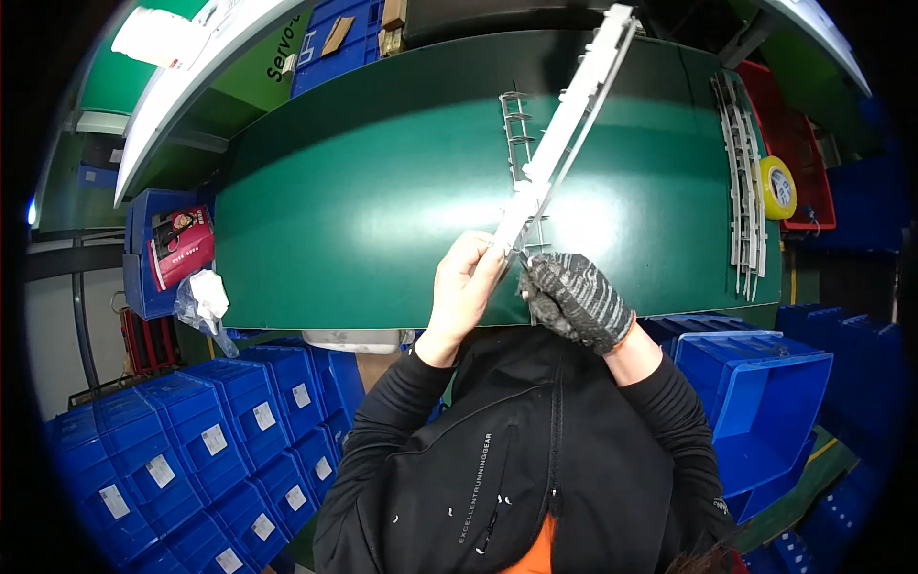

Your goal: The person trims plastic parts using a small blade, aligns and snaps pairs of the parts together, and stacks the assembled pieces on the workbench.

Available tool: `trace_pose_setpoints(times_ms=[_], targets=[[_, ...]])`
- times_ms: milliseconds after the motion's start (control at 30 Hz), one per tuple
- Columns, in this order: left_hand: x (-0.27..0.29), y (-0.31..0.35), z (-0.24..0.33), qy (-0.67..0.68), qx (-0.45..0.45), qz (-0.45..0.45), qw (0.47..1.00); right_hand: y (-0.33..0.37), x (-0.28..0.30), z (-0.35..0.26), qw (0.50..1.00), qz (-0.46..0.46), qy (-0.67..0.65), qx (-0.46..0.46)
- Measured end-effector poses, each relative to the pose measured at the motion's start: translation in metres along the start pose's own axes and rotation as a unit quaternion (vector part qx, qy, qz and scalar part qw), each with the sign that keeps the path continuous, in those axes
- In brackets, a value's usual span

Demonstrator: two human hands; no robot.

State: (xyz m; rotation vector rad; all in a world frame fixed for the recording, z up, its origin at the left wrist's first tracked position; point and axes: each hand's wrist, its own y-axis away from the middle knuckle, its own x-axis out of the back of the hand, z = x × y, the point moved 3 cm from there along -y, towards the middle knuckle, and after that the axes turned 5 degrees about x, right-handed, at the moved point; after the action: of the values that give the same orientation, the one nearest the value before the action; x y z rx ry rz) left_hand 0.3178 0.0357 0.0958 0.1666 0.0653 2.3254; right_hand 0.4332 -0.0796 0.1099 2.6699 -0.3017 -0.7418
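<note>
My bare left hand (464,287) is closed around the near end of a long white slotted strip (564,124). The strip slants up and away to the right across the table, with a thin grey strip alongside it. My right hand (579,301), in a dark grey knitted glove, has its fingers curled together close beside that same end; whatever they pinch is hidden. Beneath the strip, a thin ladder-like metal piece (517,134) lies on the green table (335,201).
Several similar long strips (741,191) lie at the table's right end, beside a yellow tape roll (779,188) and a red bin (789,124). A blue box (143,253) holding a red packet (182,247) stands left. Blue crates (206,430) are stacked lower left; an open blue crate (765,402) stands lower right.
</note>
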Motion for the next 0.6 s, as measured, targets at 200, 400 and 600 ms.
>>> trace_pose_setpoints(times_ms=[200,400,600], targets=[[0.004,-0.002,-0.021,-0.062,-0.017,0.015,0.998,0.009,0.014,-0.019,0.988,0.066,-0.081,0.111],[-0.007,0.000,-0.032,0.274,0.223,-0.158,0.922,-0.009,0.027,-0.001,0.955,0.264,-0.023,0.131],[-0.013,0.004,0.004,0.119,0.042,-0.143,0.982,-0.019,0.022,-0.029,0.954,0.221,-0.021,0.203]])
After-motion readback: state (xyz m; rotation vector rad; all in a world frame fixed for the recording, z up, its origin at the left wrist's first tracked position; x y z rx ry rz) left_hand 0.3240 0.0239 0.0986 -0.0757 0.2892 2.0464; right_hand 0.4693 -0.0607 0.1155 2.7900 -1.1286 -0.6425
